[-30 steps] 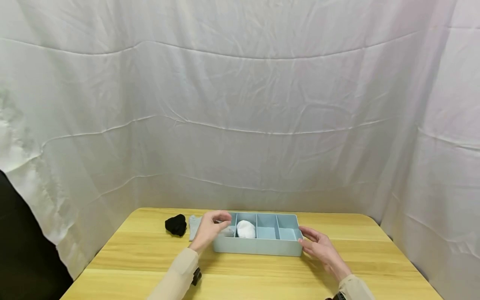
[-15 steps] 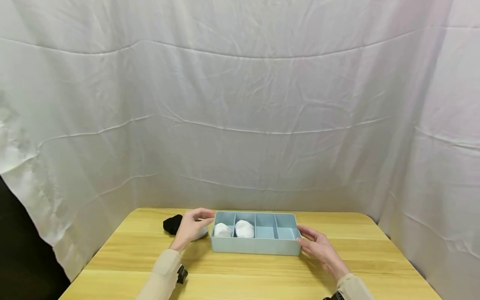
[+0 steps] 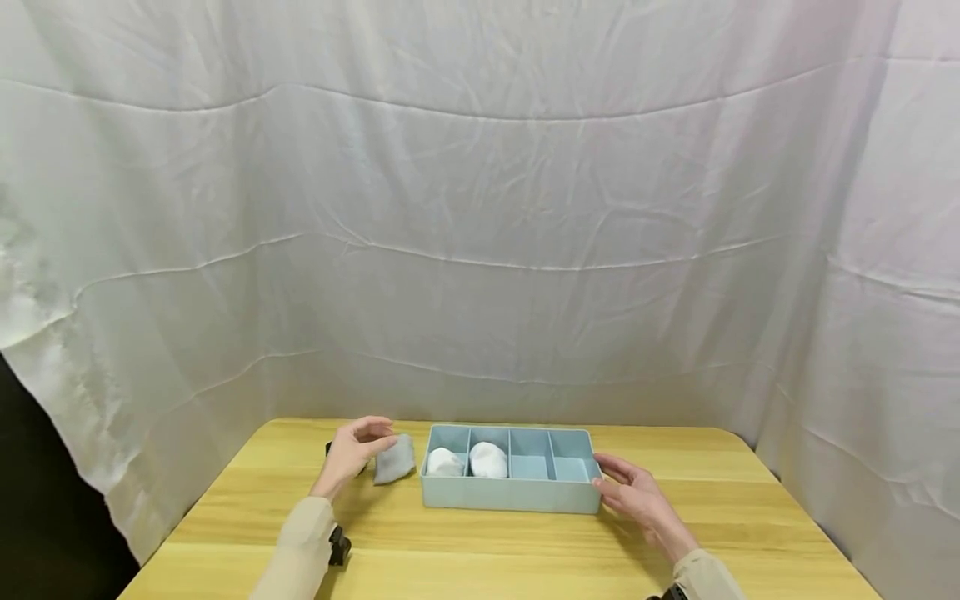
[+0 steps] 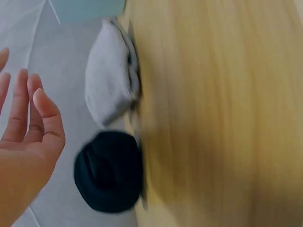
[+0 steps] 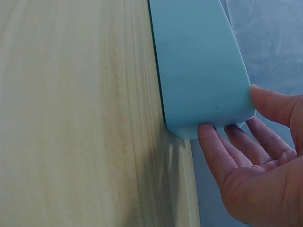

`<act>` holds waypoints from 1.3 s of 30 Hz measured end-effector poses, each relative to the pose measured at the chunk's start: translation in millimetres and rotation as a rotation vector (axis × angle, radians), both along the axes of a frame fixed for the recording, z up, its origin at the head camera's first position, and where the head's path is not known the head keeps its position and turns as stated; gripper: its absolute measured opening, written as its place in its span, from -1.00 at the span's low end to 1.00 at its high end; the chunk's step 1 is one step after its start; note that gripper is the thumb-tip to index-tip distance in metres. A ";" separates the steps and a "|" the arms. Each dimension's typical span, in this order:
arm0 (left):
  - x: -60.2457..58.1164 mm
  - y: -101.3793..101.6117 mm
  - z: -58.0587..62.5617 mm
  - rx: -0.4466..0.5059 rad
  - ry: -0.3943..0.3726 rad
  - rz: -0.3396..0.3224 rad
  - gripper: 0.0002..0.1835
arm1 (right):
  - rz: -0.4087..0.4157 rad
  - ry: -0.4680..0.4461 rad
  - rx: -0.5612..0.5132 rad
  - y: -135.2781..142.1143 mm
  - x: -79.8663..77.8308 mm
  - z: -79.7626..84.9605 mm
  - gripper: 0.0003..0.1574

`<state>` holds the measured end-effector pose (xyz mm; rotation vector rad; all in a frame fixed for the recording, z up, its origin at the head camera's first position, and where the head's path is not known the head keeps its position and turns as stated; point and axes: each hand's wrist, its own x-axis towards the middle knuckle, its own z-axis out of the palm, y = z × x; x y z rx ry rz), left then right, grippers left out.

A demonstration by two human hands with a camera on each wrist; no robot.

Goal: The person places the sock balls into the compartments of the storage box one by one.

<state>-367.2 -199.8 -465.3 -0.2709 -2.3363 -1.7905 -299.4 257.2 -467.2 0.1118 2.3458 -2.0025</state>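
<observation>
fingers of your left hand (image 3: 352,450) hover spread over the grey rolled sock (image 3: 394,459); your right hand (image 3: 633,497), fingers straight, touches the pale blue plastic divided tray (image 3: 510,493).

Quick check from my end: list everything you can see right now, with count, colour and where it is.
organiser tray: 1, pale blue, four compartments, middle of the table.
rolled white socks: 2, white, one in each of the tray's two left compartments; the two right compartments show nothing in them.
grey sock: 1, grey, folded, on the table just left of the tray.
black sock: 1, black, balled, on the table left of the grey one.
table: 1, light wood.
backdrop cloth: white, behind and beside the table.
left hand: open, above the grey and black socks.
right hand: open, fingers against the tray's right end.
</observation>
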 end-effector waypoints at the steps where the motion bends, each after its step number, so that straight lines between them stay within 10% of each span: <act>1: -1.5 -3.7 -1.2 -0.003 0.003 0.011 -0.62 | -0.003 0.000 -0.002 0.0 -0.3 0.2 -0.27; 16: -7.3 -38.2 -0.8 -0.107 -0.044 0.170 -0.57 | -0.001 0.001 -0.015 3.5 -2.1 -0.3 -0.22; 39: -12.3 -51.7 -16.2 -0.228 -0.139 0.077 -0.45 | -0.003 0.007 -0.006 0.8 -1.5 -1.5 -0.27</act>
